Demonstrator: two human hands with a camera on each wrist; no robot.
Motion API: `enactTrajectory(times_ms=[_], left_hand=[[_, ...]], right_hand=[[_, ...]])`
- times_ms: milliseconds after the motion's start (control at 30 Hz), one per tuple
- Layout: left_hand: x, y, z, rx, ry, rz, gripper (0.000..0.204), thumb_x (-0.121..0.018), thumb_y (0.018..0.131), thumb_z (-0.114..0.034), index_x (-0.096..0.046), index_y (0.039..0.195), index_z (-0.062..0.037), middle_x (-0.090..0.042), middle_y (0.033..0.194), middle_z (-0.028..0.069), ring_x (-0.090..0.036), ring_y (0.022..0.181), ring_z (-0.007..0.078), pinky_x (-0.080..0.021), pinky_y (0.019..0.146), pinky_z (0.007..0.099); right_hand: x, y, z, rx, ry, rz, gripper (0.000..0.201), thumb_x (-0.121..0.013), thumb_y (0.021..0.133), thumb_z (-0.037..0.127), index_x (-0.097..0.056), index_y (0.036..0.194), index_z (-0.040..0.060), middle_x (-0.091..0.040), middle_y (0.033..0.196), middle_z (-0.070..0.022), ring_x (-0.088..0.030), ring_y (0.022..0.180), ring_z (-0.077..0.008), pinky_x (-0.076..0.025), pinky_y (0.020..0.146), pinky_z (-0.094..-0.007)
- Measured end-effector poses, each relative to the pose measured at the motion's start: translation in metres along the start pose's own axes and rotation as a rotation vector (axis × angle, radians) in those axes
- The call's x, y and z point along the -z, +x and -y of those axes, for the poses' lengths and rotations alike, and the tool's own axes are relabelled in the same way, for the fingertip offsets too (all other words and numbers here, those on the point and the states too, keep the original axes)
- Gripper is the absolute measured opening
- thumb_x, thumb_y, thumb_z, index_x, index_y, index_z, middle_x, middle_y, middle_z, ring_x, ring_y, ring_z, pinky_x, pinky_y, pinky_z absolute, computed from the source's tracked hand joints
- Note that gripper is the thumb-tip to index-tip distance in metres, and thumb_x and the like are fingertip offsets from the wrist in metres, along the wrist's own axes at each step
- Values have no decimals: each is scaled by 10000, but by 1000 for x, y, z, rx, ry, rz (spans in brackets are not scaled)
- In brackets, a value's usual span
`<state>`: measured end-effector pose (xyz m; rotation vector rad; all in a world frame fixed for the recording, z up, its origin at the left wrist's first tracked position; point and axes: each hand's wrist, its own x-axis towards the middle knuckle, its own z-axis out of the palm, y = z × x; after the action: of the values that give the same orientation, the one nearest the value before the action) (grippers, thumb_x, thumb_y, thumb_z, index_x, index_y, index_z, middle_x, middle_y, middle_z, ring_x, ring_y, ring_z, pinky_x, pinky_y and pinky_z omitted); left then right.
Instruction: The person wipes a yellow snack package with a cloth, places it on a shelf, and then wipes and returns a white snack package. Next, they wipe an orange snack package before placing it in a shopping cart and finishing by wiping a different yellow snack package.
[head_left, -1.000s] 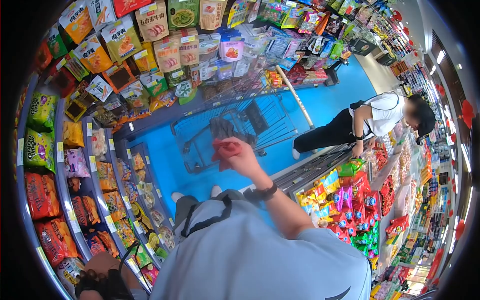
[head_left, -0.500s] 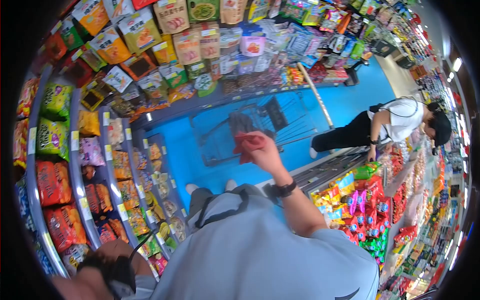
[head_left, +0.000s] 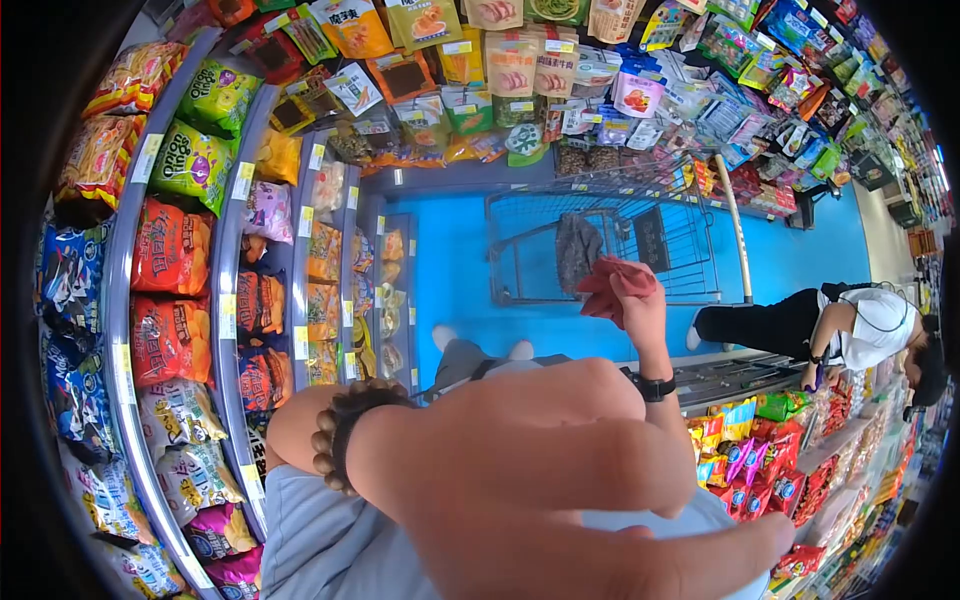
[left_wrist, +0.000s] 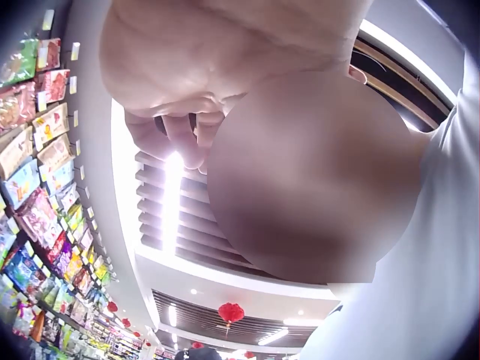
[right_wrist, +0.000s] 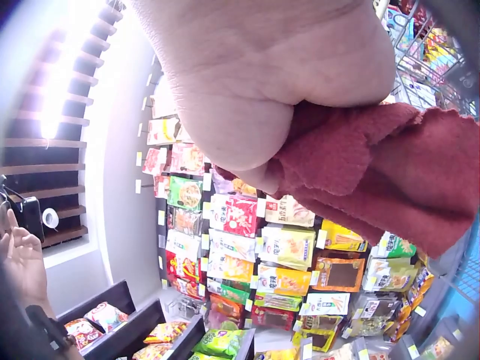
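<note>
The right hand [head_left: 642, 318], with a dark band at its wrist, grips a crumpled red cloth [head_left: 606, 286] in front of a wire shopping cart [head_left: 688, 250]. Cloth folds [right_wrist: 390, 169] hang out beside the palm [right_wrist: 262, 75] in the right wrist view. Very near the head camera, the left hand [head_left: 530, 470] wears a beaded bracelet [head_left: 340, 435]; one finger is extended, the others are bent, and no held thing shows. The left wrist view shows its palm [left_wrist: 225, 52] and loosely bent fingers. A dark grey cloth-like item [head_left: 577, 250] lies at the cart.
Shelves of snack bags [head_left: 170, 245] stand at the left, and hanging packets [head_left: 515, 65] line the far side. Another person [head_left: 870, 325] in a white top leans over goods at the right. Colourful packets [head_left: 740, 460] fill the near right display. The floor [head_left: 440, 260] is blue.
The left hand has risen from the lower left to close before the head camera. The head view has shifted, so the cart, the right hand with its cloth and the other person appear farther right.
</note>
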<state>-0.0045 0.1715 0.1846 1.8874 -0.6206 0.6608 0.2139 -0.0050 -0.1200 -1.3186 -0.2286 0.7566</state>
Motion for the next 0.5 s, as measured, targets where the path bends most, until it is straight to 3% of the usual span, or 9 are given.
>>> enactTrajectory(times_ms=[267, 367, 433, 500], left_hand=[[13, 26, 40, -72, -47, 340, 434, -809, 837, -133, -782, 1266, -185, -750, 1085, 18, -638, 766, 189, -500, 681, 345], [17, 20, 92, 74, 65, 285, 439, -818, 826, -118, -790, 1262, -165, -773, 1114, 29, -668, 776, 196, -530, 704, 352], [15, -4, 148, 186, 79, 142, 367, -773, 891, -113, -774, 1258, -104, -784, 1109, 66, -731, 897, 242, -571, 801, 368], [18, -38, 206, 445, 55, 97, 316, -724, 945, -74, -755, 1259, -53, -788, 1121, 88, -743, 990, 236, -577, 869, 354]], right_hand=[[13, 3, 5, 15, -8, -65, 284, -604, 1072, 48, -564, 1340, -37, -775, 1012, -247, -770, 710, -291, -625, 603, -371], [19, 5, -4, 51, 35, -145, 278, -604, 1073, 46, -569, 1333, -45, -771, 1007, -250, -774, 709, -297, -631, 594, -367], [21, 4, 8, 12, 40, -151, 273, -604, 1074, 49, -573, 1328, -46, -772, 1006, -249, -776, 706, -299, -631, 588, -361], [28, 4, 8, -8, 64, -170, 272, -614, 1075, 63, -576, 1322, -45, -774, 1002, -242, -778, 702, -299, -629, 580, -354]])
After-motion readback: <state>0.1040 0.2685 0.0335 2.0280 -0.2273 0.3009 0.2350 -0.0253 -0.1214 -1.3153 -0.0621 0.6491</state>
